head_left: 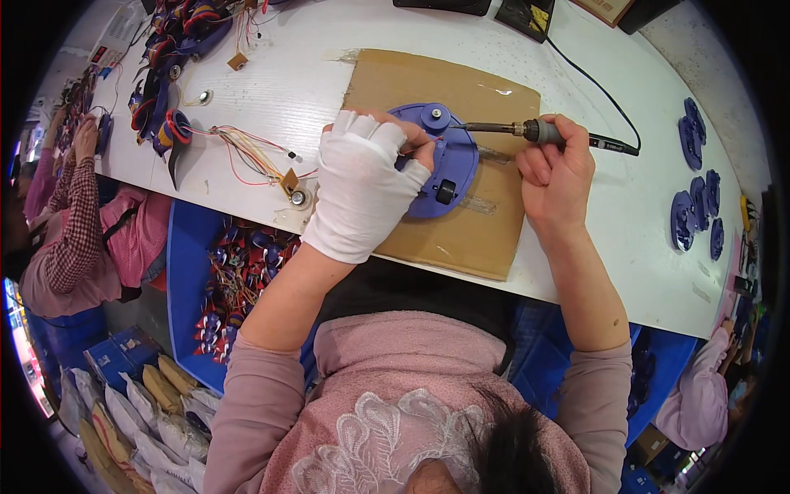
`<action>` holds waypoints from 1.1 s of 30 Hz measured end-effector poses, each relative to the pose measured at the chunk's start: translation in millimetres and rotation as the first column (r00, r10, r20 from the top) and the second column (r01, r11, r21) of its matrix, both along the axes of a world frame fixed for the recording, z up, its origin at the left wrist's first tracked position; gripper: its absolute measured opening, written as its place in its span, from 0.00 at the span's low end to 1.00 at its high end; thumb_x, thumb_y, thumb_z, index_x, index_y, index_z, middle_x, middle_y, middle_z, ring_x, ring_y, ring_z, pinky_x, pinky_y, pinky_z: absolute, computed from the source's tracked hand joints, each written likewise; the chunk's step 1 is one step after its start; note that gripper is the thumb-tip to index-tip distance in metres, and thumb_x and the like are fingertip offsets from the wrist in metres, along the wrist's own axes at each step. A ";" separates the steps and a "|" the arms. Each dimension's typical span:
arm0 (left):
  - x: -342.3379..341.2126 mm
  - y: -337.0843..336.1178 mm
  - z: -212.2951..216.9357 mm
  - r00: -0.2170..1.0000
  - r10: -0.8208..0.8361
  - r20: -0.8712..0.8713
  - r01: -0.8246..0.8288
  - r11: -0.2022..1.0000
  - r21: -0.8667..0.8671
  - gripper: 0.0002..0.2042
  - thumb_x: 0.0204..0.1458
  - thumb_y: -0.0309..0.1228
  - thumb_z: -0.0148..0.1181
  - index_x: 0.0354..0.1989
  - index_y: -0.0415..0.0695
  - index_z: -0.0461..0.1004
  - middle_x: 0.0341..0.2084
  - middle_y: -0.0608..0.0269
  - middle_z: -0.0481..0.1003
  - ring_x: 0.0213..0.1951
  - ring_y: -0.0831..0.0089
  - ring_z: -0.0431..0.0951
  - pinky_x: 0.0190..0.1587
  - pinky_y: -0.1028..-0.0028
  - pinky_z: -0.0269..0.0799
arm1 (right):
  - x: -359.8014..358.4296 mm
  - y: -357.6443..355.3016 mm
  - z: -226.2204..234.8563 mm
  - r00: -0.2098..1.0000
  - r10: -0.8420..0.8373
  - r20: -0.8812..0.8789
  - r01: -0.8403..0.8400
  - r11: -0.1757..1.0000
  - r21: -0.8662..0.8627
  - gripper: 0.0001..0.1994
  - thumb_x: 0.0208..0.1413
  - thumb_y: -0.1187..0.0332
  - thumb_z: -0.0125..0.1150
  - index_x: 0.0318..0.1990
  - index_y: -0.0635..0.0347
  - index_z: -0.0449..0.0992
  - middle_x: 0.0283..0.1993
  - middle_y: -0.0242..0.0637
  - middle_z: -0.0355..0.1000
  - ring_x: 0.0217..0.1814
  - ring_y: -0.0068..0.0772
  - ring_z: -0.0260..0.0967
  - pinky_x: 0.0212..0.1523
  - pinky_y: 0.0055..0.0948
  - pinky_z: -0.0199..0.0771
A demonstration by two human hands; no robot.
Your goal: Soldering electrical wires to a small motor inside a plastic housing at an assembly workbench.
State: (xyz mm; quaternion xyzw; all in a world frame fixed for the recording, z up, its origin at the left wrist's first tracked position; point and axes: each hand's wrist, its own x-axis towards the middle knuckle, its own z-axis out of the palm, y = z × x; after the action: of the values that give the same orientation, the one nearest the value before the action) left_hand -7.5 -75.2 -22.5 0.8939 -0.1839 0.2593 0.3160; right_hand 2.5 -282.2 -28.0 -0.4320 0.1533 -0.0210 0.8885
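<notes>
On a sheet of brown cardboard (pixel 492 239) lies an oval blue-purple plastic base (pixel 461 177), with a round post at its far end and a small black wheel (pixel 446 192) at its near end. My left hand (pixel 366 177), in a white fingerless glove, rests over the base's left side. Its bare thumb and fingers are pinched together there; what they hold is hidden. In my right hand (pixel 559 169) is a soldering iron (pixel 531 130), gripped by its grey sleeve. The iron points left, its tip at the base just beside the post.
Wired speakers and small boards (pixel 290 183) lie left of the cardboard, near dark coloured shells (pixel 169 123). Several purple parts (pixel 683 221) sit at the right. The iron's black cord (pixel 605 90) runs to the back. Below the table edge stands a blue bin (pixel 188 288). Another person works at far left.
</notes>
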 end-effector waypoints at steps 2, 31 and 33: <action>0.1 0.7 0.1 1.000 0.003 0.002 -0.003 1.000 0.002 0.06 0.35 0.26 0.66 0.18 0.47 0.73 0.20 0.67 0.71 0.30 0.64 0.70 0.32 0.66 0.62 | 0.1 -0.1 0.2 1.000 -0.003 0.001 0.003 1.000 0.007 0.09 0.57 0.65 0.48 0.31 0.61 0.68 0.16 0.25 0.56 0.11 0.15 0.40 0.14 0.20 0.41; 14.3 163.4 12.6 0.420 0.816 0.398 -0.902 0.425 0.080 0.25 0.48 0.41 0.61 0.54 0.45 0.66 0.42 0.47 0.70 0.40 0.59 0.73 0.44 0.67 0.67 | 7.9 -12.1 -1.1 0.999 -0.028 -0.021 0.031 0.986 0.165 0.07 0.56 0.66 0.49 0.30 0.60 0.65 0.18 0.27 0.56 0.12 0.15 0.41 0.13 0.18 0.41; 33.9 203.2 3.0 0.393 0.903 0.177 -0.919 0.376 0.124 0.27 0.46 0.42 0.62 0.54 0.46 0.66 0.41 0.47 0.69 0.42 0.57 0.71 0.46 0.65 0.66 | 6.5 -13.1 -1.7 1.000 -0.018 -0.014 0.020 0.985 0.170 0.07 0.56 0.67 0.49 0.30 0.60 0.65 0.18 0.27 0.56 0.12 0.15 0.41 0.13 0.18 0.41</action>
State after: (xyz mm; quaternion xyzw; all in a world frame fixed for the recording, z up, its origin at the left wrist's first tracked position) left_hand 26.4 128.1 -19.5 0.8632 0.3002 0.4054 0.0217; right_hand 9.1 -295.3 -29.7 -0.3534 0.1642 -0.0139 0.9209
